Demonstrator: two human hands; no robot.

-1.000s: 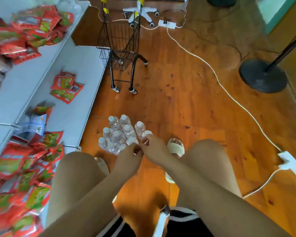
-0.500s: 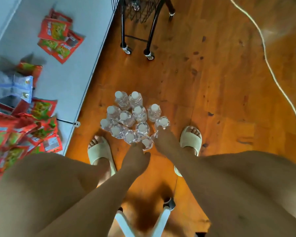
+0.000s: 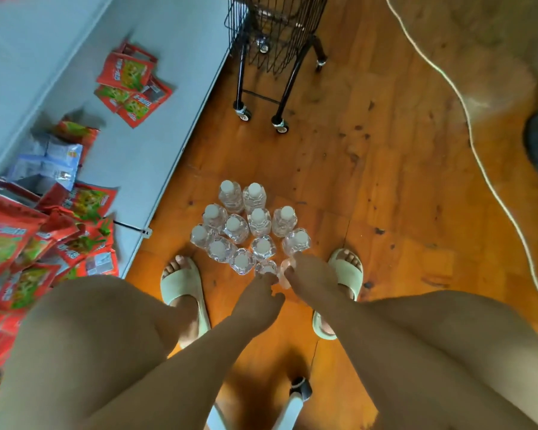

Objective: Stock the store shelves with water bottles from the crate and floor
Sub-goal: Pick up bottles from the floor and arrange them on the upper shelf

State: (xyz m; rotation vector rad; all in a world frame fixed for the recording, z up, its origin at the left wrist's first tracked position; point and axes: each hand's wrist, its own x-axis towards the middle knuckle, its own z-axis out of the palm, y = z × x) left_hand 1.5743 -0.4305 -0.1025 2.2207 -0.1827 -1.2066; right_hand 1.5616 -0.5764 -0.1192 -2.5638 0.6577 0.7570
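Since a second ago our head has tipped down, bringing the bottles between our sandals. Our left hand curls its fingertips onto the nearest bottle; whether they pinch it we cannot tell. Our right hand pinches some clear plastic just beside. We should grip each neck firmly and lift straight up, sparing the neighbours, then turn to the shelf beside the cart

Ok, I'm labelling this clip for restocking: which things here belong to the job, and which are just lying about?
Job: water bottles on the floor; left hand and right hand at the nearest ones; white shelf.
Lying about: snack packets, wire cart, white cable, sandals.
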